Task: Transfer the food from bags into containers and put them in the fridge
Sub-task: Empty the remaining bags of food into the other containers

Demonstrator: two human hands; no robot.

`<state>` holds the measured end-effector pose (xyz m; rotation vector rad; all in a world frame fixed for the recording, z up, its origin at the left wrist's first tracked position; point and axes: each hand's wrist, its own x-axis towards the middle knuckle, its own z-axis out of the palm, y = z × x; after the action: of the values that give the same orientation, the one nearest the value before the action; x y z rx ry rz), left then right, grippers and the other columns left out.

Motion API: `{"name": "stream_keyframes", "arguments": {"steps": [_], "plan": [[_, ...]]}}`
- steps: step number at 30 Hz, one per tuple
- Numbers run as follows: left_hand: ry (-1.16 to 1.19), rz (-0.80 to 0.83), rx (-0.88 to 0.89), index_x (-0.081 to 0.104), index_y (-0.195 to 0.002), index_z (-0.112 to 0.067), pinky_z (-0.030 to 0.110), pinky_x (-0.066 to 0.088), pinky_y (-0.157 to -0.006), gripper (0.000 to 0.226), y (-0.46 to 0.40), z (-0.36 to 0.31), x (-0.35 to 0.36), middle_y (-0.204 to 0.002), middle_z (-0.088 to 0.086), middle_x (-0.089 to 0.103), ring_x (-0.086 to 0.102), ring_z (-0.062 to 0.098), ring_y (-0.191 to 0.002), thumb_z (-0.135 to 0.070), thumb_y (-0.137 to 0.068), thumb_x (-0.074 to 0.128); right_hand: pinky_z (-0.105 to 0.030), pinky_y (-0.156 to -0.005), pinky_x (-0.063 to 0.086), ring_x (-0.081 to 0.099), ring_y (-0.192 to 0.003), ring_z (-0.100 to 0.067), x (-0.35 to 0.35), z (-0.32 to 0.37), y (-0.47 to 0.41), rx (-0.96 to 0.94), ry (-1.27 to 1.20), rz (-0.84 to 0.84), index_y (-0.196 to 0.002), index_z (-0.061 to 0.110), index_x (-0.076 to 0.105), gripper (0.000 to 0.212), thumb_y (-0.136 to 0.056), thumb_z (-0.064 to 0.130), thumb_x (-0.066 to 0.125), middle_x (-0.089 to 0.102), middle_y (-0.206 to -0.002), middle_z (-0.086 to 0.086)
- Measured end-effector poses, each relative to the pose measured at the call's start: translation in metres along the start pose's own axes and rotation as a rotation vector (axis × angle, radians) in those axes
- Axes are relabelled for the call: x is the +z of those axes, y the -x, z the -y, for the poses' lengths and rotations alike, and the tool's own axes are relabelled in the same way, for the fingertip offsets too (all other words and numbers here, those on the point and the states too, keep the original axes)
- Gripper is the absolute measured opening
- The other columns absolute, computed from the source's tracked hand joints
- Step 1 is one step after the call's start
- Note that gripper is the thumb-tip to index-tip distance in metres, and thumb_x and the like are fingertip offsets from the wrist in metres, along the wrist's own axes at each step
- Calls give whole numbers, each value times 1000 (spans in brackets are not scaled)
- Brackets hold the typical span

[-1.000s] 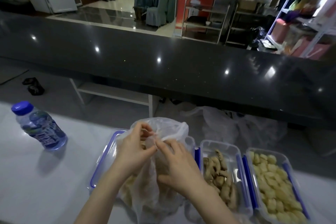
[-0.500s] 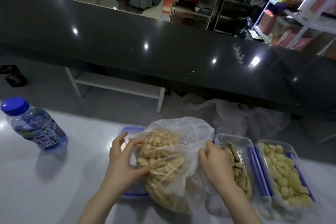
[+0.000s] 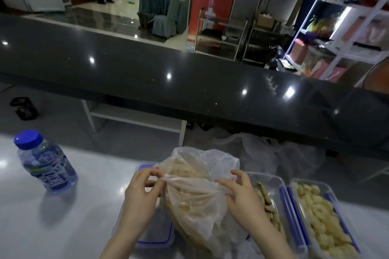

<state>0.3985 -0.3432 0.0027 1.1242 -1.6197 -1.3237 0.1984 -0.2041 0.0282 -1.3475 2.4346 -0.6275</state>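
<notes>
Bag (image 3: pixel 197 193) of food pinched at its mouth by both hands, left (image 3: pixel 140 195) and right (image 3: pixel 242 197), directly over near-left container (image 3: pixel 153 237), long axis running far-to-near.

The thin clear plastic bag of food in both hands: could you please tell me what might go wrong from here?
1. The thin clear plastic bag bulges wider than the blue-rimmed clear container under it, so pieces may spill onto the white counter.
2. Left hand and right hand pinch only film, which may tear or slip.
3. The sagging bag could drop food into the neighbouring open tub of brown pieces.
</notes>
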Motion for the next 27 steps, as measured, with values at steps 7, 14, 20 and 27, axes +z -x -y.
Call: {"name": "stream_keyframes", "arguments": {"steps": [7,14,20,27], "plan": [[-6,8,76,64,-77,-24,12,47,-56,19,-4,-53,34,-83,-1,65,60,3,-69,-7,-81,70,-33,-115,29,20,-136,10,-44,19,8,-154,-337,-39,-121,54,45,48,-94,15,43,29,-141,28],[-170,225,206,65,-84,-33,8,42,-59,26,-3,-75,73,-76,-10,66,57,-3,-65,-15,-71,78,-23,-96,41,34,-121,6,-34,22,8,-255,-70,105,-138,63,2,84,-85,44,63,24,-137,29],[-338,274,252,65,-102,-40,11,36,-87,42,-1,-46,65,-107,-22,59,48,-4,-105,-31,-65,84,-28,-80,47,51,-96,-12,-18,-34,6,-122,129,-77,-118,34,59,30,-89,32,55,47,-102,11],[-346,233,138,67,-86,-37,24,50,-78,26,10,-17,70,-93,-14,65,58,-2,-88,-14,-77,73,-36,-112,28,17,-138,-10,-23,-32,14,-140,-18,103,-138,54,25,68,-83,34,60,13,-150,14]]}}
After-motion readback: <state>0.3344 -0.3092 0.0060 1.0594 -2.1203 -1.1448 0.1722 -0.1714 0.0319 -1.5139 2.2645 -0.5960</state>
